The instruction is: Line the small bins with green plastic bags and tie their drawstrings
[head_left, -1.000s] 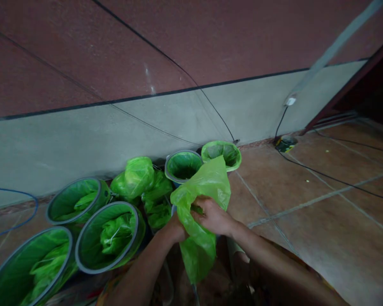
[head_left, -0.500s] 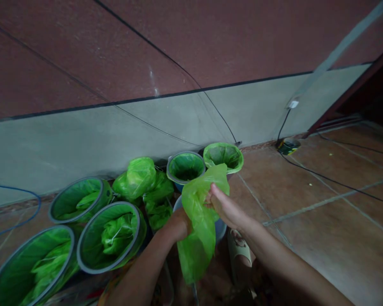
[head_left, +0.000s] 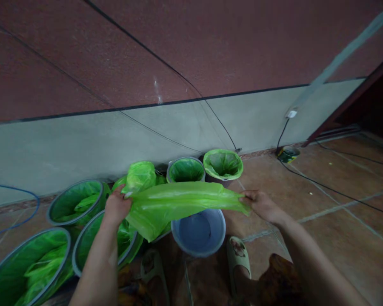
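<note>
A green plastic bag (head_left: 181,202) is stretched sideways between my two hands, above the floor. My left hand (head_left: 118,206) grips its left end, and my right hand (head_left: 257,204) pinches the right end. Just below the bag stands a grey-blue bucket (head_left: 198,233) without a liner; the bag hides part of its far rim. Behind the bag are two lined bins, one with a grey rim (head_left: 187,169) and one with a green liner folded over its edge (head_left: 223,163).
Several bins with green liners, such as the near left one (head_left: 35,263), stand at left. Knotted green bags (head_left: 140,175) lie against the wall (head_left: 67,144). A dark tin (head_left: 288,154) and a black cable (head_left: 338,193) are on the tiles at right. My slippers (head_left: 239,255) flank the bucket.
My hands have moved apart, left and right, pulling the bunched bag out into a wide strip. The bucket beneath it now shows more fully.
</note>
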### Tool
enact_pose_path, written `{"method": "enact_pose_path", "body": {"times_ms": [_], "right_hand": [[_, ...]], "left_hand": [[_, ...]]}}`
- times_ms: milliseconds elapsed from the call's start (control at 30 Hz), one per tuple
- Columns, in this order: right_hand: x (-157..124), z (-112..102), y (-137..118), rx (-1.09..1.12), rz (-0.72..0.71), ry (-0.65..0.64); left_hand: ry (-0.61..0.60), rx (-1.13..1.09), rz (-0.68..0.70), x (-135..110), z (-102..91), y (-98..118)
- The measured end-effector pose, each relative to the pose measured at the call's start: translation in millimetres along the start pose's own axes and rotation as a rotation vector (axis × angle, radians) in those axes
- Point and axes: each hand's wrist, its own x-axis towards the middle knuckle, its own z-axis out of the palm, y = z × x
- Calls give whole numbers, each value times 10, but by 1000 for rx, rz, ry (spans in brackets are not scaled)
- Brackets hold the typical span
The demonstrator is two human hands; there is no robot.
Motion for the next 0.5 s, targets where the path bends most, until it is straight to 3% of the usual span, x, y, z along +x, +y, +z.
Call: {"method": "enact_pose_path", "body": {"times_ms": [100,200,267,333,433,500], "right_hand": [[-88,5,58,-53,64,-223],[-141,173,32,-80,160,-501],[-164,262,-36,-103,235,-614],[-195,267,-134,-17,229,-570],[-258,177,-244,333,82,-364],[-288,199,-220,417,45,-346]], "left_hand": [[30,-109,-46,-55,8,59],[115,-264,-47,-131,53,142],[125,-292,-79,-162,32,199],[79,-314,-110,-184,-29,254],[-44,-369,-83,-196,-135,290],[-76,-327,-42,-174,-175,246]]}}
